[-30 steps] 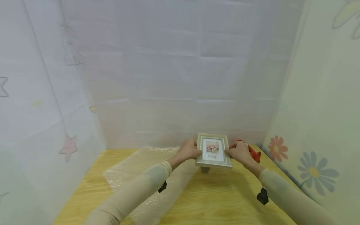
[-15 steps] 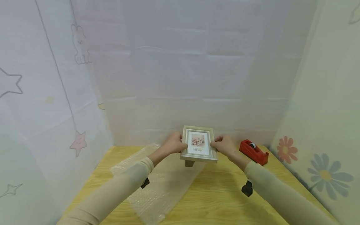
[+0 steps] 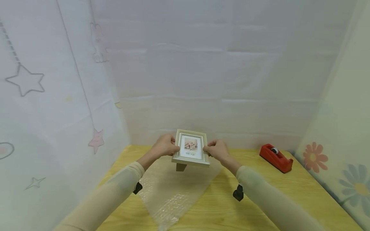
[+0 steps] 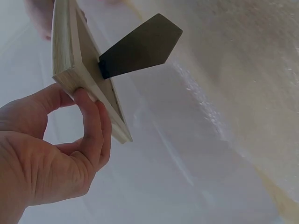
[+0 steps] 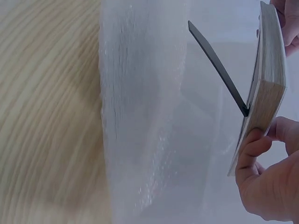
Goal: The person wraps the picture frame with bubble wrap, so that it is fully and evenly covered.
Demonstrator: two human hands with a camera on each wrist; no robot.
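A pale cream picture frame (image 3: 190, 147) with a small flower print is held face up and tilted above the table. My left hand (image 3: 164, 146) pinches its left edge between thumb and fingers, and my right hand (image 3: 219, 150) pinches the right edge the same way. From the frame's back a dark stand leg (image 4: 142, 46) sticks out, swung away from the backing; the right wrist view shows this leg (image 5: 218, 69) edge-on. Below the frame a sheet of bubble wrap (image 3: 173, 202) lies on the table, partly hidden by the frame and hands.
On the right of the wooden table (image 3: 251, 205) stands a red tape dispenser (image 3: 276, 158) with a roll in it. Pale printed sheets hang as walls at the back (image 3: 208, 80), left (image 3: 57, 144) and right.
Both hands have carried the picture frame leftward, from beside the tape dispenser to over the bubble wrap. The head view has turned right, and the dispenser now shows whole. Both grips stay the same.
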